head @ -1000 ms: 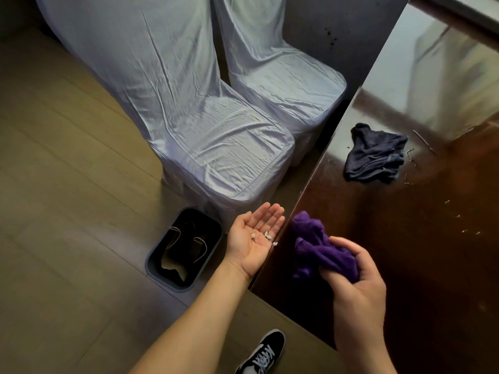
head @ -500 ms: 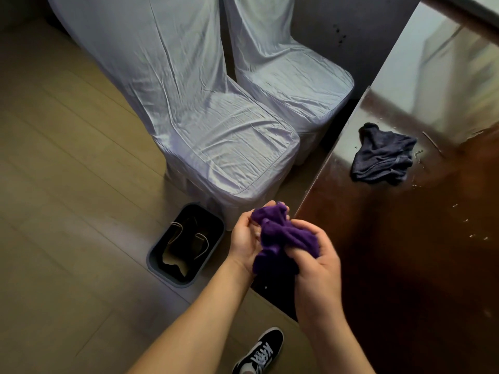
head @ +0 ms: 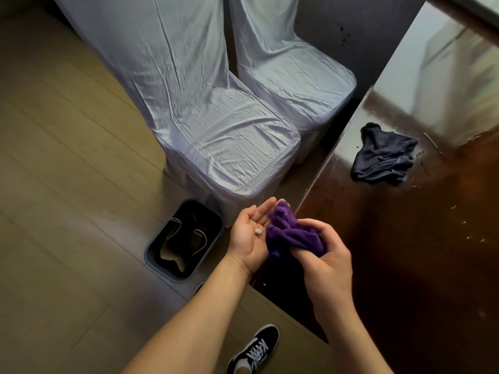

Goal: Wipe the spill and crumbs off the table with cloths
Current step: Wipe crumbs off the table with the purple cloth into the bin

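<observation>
Purple cloth (head: pixel 290 234) is bunched in the right hand (head: pixel 325 261), pressed against the left hand (head: pixel 249 234), whose cupped, upturned palm carries white crumbs (head: pixel 258 231). Left of the hands a dark bin (head: pixel 186 238) contains a bag. Beyond the right hand, a grey cloth (head: pixel 383 156) lies on the table (head: pixel 432 265) among scattered crumbs. No readable writing.

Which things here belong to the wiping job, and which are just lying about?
In the job:
purple cloth, gripped by right hand
crumbs in open left hand
dark grey cloth on the table
bin, probably for the crumbs

Just there:
two covered chairs
black sneaker
</observation>
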A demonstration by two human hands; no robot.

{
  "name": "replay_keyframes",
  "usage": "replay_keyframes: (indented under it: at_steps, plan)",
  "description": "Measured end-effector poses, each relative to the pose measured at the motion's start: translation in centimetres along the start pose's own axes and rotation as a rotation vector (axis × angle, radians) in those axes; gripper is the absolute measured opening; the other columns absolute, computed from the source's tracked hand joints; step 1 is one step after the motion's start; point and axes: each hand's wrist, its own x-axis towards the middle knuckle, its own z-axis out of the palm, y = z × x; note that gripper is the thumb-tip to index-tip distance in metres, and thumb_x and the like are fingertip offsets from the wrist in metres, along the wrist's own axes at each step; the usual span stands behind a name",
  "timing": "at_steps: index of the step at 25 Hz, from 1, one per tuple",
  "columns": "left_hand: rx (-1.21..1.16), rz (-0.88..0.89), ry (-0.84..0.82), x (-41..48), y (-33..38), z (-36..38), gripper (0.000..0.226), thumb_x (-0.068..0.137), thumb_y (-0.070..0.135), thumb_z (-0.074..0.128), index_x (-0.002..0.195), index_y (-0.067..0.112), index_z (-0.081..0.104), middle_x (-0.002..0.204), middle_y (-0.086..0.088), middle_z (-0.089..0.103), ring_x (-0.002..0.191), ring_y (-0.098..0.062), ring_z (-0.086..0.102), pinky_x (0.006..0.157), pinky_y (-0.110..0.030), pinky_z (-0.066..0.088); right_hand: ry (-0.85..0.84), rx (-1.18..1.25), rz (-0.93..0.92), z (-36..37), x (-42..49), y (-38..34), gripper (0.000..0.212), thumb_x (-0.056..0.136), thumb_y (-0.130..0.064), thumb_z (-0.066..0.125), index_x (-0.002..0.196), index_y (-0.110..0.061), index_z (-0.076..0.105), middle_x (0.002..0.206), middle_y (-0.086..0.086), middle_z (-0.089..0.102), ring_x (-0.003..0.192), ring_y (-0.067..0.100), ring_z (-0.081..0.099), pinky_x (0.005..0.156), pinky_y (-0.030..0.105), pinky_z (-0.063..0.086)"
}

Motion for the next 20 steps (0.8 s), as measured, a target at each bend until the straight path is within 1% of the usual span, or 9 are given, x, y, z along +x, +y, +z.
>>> replay_keyframes:
  at_steps: [3,7,9,12,14,15,16,18,20]
  plan:
    - [0.021,0.01,-0.017,-0.3,0.2,0.2,0.042,0.095,0.025,0.04,0.122,-0.001,0.06,0.126,-0.022,0.064,0.116,-0.033,0.063,0.102,-0.047,0.047,0.021,0.147,0.053,-0.1,-0.1,0.5,0.041,0.076,0.012,0.066,0.1,-0.021,0.071,0.099,0.006,0.073,0.094,0.029,0.069,0.087,0.054,0.057]
    - [-0.021,0.005,-0.022,-0.7,0.4,0.7,0.04,0.095,0.021,0.041,0.118,-0.004,0.062,0.123,-0.024,0.064,0.113,-0.034,0.064,0.09,-0.044,0.056,0.044,0.712,0.261,-2.4,-1.4,0.9,0.036,0.071,-0.005,0.055,0.097,-0.019,0.075,0.106,0.014,0.073,0.097,0.025,0.07,0.085,0.037,0.057]
    - [-0.023,0.014,-0.025,-1.0,0.4,0.9,0.04,0.095,0.02,0.041,0.117,-0.005,0.062,0.123,-0.026,0.064,0.113,-0.036,0.064,0.093,-0.045,0.054,0.061,0.841,0.35,-3.4,-2.0,1.0,0.037,0.074,-0.006,0.05,0.098,-0.017,0.077,0.113,0.015,0.072,0.102,0.026,0.069,0.092,0.04,0.053]
    - [0.005,0.024,-0.032,-1.7,0.4,0.4,0.04,0.095,0.02,0.041,0.112,-0.007,0.066,0.123,-0.027,0.063,0.115,-0.038,0.062,0.096,-0.047,0.052,0.063,0.931,0.402,-4.6,-3.1,1.1,0.044,0.075,-0.007,0.048,0.112,-0.012,0.071,0.122,0.017,0.069,0.108,0.028,0.069,0.092,0.043,0.052]
    - [0.012,0.021,-0.033,-2.4,0.4,-0.2,0.04,0.094,0.02,0.041,0.111,-0.006,0.067,0.124,-0.028,0.063,0.116,-0.038,0.062,0.096,-0.046,0.052,0.109,0.849,0.358,-5.1,-4.2,1.4,0.05,0.073,-0.002,0.047,0.117,-0.011,0.068,0.121,0.017,0.069,0.107,0.03,0.069,0.095,0.044,0.051]
    - [0.011,0.022,-0.034,-2.7,0.3,-0.5,0.04,0.094,0.02,0.041,0.11,-0.006,0.068,0.124,-0.028,0.063,0.116,-0.038,0.062,0.095,-0.046,0.052,0.16,0.753,0.334,-5.2,-4.9,1.8,0.053,0.072,0.006,0.047,0.117,-0.011,0.068,0.118,0.017,0.071,0.104,0.03,0.07,0.094,0.043,0.052]
    - [0.009,0.025,-0.036,-3.0,0.2,-0.7,0.04,0.094,0.02,0.042,0.11,-0.006,0.068,0.124,-0.027,0.063,0.116,-0.037,0.062,0.095,-0.046,0.053,0.222,0.625,0.32,-5.2,-5.6,2.3,0.058,0.071,0.017,0.045,0.118,-0.01,0.066,0.112,0.016,0.073,0.098,0.029,0.071,0.091,0.038,0.054]
    - [0.016,0.032,-0.033,-3.2,0.2,-1.0,0.04,0.094,0.02,0.042,0.11,-0.005,0.069,0.123,-0.027,0.063,0.116,-0.037,0.062,0.094,-0.044,0.053,0.308,0.316,0.326,-4.4,-7.6,3.1,0.065,0.073,0.036,0.044,0.119,-0.005,0.064,0.095,0.006,0.078,0.082,0.019,0.072,0.077,0.02,0.056]
    - [0.032,0.036,-0.026,-3.3,0.2,-1.0,0.04,0.095,0.021,0.042,0.11,-0.004,0.069,0.123,-0.027,0.063,0.117,-0.036,0.061,0.094,-0.043,0.054,0.32,0.121,0.371,-2.7,-9.6,3.9,0.064,0.066,0.032,0.067,0.111,-0.014,0.067,0.093,0.001,0.076,0.081,0.015,0.07,0.072,0.011,0.055]
